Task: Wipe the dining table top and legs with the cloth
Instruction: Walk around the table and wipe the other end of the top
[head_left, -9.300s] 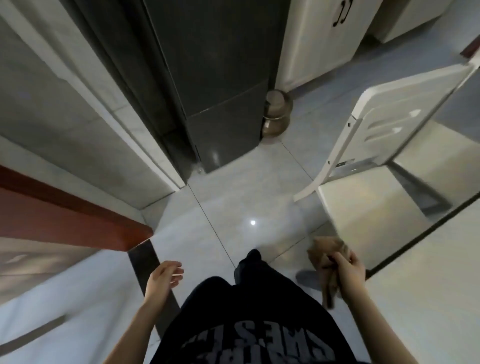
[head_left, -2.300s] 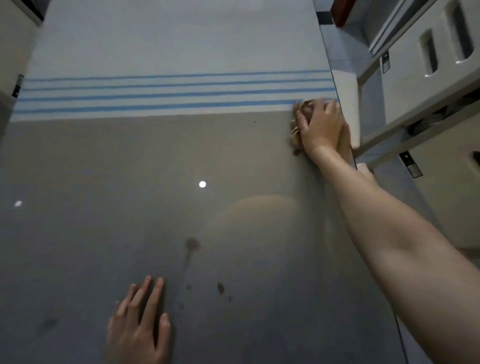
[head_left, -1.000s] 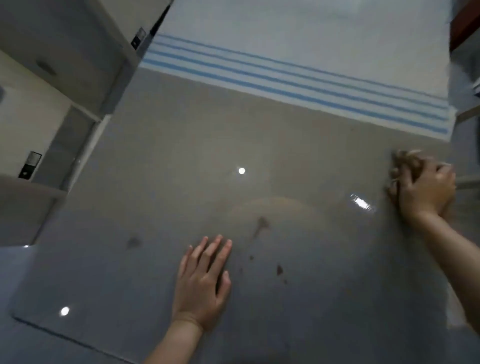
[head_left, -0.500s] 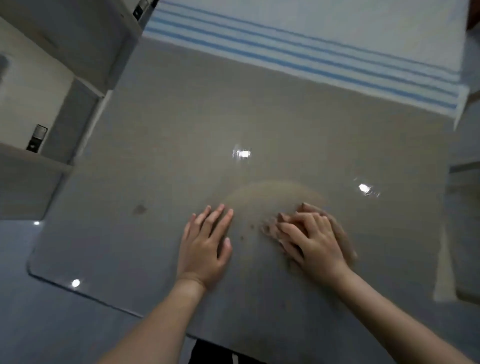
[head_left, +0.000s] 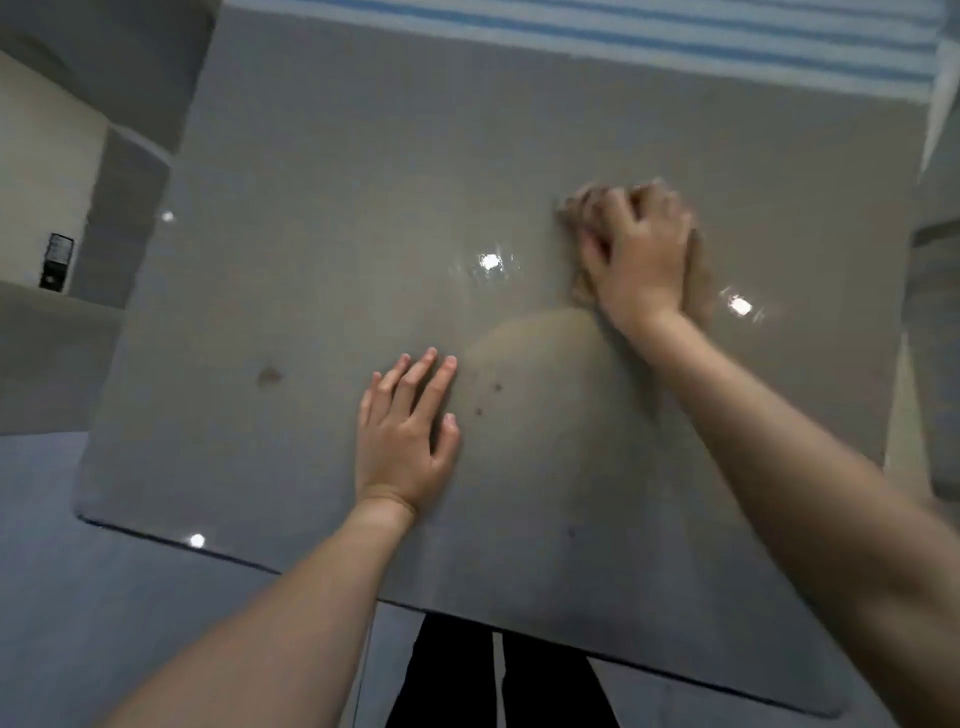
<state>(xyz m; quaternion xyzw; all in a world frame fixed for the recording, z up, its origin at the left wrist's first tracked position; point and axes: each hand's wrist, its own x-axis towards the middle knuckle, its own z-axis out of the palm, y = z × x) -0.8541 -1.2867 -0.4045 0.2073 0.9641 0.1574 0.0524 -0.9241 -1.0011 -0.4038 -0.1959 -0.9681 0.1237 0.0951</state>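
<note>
Grey glossy bench, both hands on its top, cloth under the right one.
Left hand lay flat, palm down, near the front edge; its fingers were straight and close together, thumb set slightly apart. Right hand was farther back and to the right, fingers curled over the bunched brownish cloth and pressing it to the surface; this area was blurred, so the exact grip could not be read. Small dark spots sat just right of the left fingertips, and a fainter smudge lay well to the left. Blue-striped white fabric covered the bench's far end. Lamp reflections showed near the right hand.
</note>
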